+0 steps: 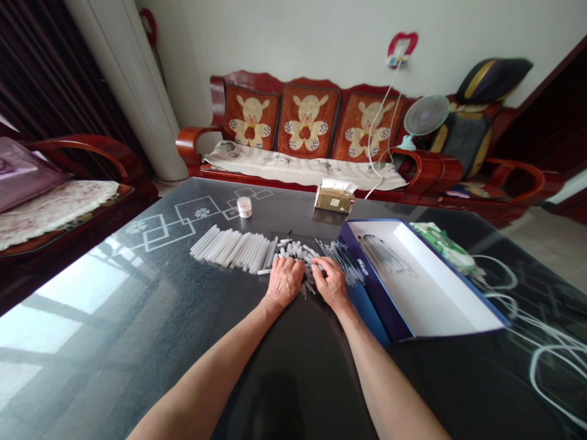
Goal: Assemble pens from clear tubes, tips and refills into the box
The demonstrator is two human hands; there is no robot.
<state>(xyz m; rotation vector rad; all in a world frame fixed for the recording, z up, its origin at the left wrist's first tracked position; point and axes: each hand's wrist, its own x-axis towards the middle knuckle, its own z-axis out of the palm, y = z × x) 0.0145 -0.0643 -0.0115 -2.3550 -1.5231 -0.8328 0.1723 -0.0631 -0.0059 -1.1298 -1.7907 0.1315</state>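
Note:
My left hand (285, 281) is closed, knuckles up, at the near edge of a pile of small white and black pen parts (296, 249). A white translucent pen barrel (263, 272) pokes out from under its fingers to the left. My right hand (331, 282) lies just right of it, thumb and forefinger drawn together over the pile; what sits between them is too small to make out. Left of the pile, many pen barrels (233, 247) lie side by side in a row. Thin dark-tipped pen refills (342, 260) are spread to the right of it.
A blue-edged white box (440, 281) with several slim pens (385, 253) inside stands at right. Behind it are a green-white plastic bag (444, 247) and white cables (550, 336). A tissue pack (334, 197) and small round tub (244, 206) stand farther back on the dark table (192, 342).

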